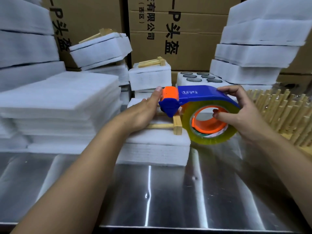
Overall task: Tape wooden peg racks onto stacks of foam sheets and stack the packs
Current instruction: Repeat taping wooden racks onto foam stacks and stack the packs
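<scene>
Cartons and foam piles crowd behind a steel tabletop. At frame centre the foam stack carries the wooden peg rack, pinned by the flat left hand. The right hand grips the tape dispenser. The foam looks light and squashy; better to hold the stiff rack.

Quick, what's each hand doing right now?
Left hand: open, fingers straight, resting on the wooden peg rack.
Right hand: holding the tape dispenser, thumb in the roll's core.
</scene>
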`<state>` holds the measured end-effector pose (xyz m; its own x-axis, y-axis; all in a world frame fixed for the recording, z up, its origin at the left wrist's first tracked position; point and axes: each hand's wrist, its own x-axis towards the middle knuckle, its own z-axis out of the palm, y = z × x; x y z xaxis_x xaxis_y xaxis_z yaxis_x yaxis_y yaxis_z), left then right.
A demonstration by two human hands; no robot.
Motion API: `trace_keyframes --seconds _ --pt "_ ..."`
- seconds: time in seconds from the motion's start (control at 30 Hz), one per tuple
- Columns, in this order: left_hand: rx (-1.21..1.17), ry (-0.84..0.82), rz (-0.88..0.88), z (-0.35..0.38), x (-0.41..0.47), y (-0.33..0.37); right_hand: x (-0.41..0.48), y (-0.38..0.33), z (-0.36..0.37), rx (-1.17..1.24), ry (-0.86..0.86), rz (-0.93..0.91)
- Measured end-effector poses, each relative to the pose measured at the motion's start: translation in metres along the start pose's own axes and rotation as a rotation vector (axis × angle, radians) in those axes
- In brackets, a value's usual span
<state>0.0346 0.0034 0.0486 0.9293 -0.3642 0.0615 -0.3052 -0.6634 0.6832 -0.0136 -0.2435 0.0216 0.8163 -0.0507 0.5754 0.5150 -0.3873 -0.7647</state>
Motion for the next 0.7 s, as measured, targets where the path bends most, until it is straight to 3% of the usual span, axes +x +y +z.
trace_keyframes --seconds 0.43,0.7 --pt "0.215 0.004 -0.008 0.001 0.005 -0.001 0.001 -0.009 -0.010 -0.030 -0.052 0.020" --pt "0.328 -0.006 -0.041 0.003 0.002 0.000 0.008 -0.018 -0.007 0.036 0.046 0.008"
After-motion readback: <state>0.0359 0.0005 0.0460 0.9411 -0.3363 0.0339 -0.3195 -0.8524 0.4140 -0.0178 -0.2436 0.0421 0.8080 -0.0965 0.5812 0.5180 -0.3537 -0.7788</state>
